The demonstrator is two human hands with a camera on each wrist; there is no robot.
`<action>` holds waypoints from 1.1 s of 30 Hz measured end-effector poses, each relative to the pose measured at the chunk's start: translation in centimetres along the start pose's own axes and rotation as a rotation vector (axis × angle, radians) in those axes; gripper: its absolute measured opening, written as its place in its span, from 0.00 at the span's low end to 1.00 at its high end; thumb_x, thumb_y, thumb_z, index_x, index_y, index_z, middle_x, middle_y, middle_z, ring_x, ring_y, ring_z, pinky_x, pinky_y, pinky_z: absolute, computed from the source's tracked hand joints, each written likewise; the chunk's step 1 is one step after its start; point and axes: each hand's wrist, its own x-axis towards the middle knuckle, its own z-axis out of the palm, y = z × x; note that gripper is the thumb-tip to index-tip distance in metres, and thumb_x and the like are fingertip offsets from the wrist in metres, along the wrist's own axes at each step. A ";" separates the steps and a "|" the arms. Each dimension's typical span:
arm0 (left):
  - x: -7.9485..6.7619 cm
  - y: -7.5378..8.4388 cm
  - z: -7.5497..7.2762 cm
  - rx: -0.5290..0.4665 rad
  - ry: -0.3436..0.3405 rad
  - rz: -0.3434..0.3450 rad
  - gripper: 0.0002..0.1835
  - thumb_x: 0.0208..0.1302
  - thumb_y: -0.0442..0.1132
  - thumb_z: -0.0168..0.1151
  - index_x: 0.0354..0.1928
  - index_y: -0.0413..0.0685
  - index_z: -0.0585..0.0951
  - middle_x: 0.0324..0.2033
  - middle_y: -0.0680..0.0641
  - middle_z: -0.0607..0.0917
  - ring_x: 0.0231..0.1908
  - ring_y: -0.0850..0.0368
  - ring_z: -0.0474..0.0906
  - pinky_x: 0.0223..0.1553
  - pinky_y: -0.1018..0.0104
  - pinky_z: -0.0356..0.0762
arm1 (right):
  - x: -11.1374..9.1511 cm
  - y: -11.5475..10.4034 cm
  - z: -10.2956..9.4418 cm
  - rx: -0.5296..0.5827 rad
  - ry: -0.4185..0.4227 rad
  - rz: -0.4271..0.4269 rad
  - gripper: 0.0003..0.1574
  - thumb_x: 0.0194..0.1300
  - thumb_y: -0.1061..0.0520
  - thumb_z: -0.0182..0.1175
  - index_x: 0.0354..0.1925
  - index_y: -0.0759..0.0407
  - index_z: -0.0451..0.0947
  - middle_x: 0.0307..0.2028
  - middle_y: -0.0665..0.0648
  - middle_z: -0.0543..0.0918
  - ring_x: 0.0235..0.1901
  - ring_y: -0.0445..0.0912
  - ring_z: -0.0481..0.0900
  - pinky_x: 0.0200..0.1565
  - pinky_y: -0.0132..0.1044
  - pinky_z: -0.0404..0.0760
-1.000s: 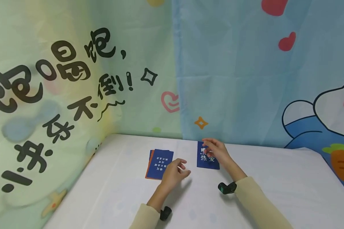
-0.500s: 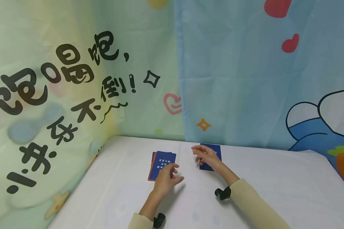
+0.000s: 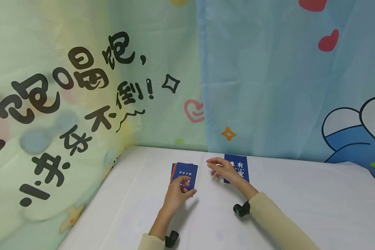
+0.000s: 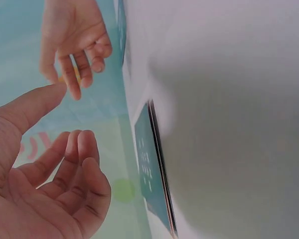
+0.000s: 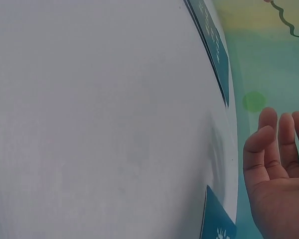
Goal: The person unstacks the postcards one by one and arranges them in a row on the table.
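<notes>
A small stack of dark blue cards [image 3: 192, 171] with white print lies on the white table, an orange edge showing at its left. My left hand [image 3: 175, 194] hovers over its near part, fingers loosely bent and thumb apart, holding nothing. In the left wrist view the stack [image 4: 150, 159] lies flat beside that hand. Farther right is a blue card [image 3: 243, 167] with larger white characters, near the back edge. My right hand [image 3: 224, 170] is raised in front of its left side, fingers relaxed and holding nothing. The hand and wrist hide part of that card.
The white table [image 3: 137, 194] reaches back to a printed cloth backdrop [image 3: 256, 86], with a second printed cloth at the left. A small black device [image 3: 242, 209] sits at the right wrist and another [image 3: 172, 239] at the left wrist.
My left hand has moved left, over the stack. My right hand has shifted left, uncovering more of the right card's print. The head view has turned slightly right.
</notes>
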 end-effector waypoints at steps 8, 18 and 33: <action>0.0 -1.1 -1.2 -0.007 0.046 0.007 0.26 0.50 0.32 0.75 0.52 0.34 0.78 0.37 0.39 0.81 0.31 0.57 0.73 0.32 0.72 0.71 | 0.7 -1.1 0.8 -0.023 0.039 -0.005 0.20 0.69 0.60 0.58 0.54 0.73 0.74 0.41 0.64 0.81 0.32 0.57 0.81 0.31 0.41 0.79; 0.6 -2.9 -3.4 0.006 0.099 -0.102 0.29 0.47 0.30 0.75 0.53 0.31 0.76 0.35 0.41 0.79 0.30 0.57 0.72 0.32 0.71 0.70 | 3.0 -1.3 1.9 -0.047 0.036 0.049 0.18 0.68 0.62 0.56 0.53 0.70 0.76 0.41 0.61 0.80 0.30 0.47 0.80 0.33 0.37 0.79; -0.4 -4.8 -4.0 0.087 0.047 -0.149 0.30 0.46 0.32 0.75 0.53 0.29 0.76 0.35 0.39 0.78 0.35 0.51 0.74 0.36 0.61 0.73 | 3.1 1.1 3.8 -0.059 0.001 0.048 0.15 0.65 0.67 0.53 0.48 0.75 0.76 0.34 0.60 0.79 0.27 0.42 0.78 0.32 0.33 0.78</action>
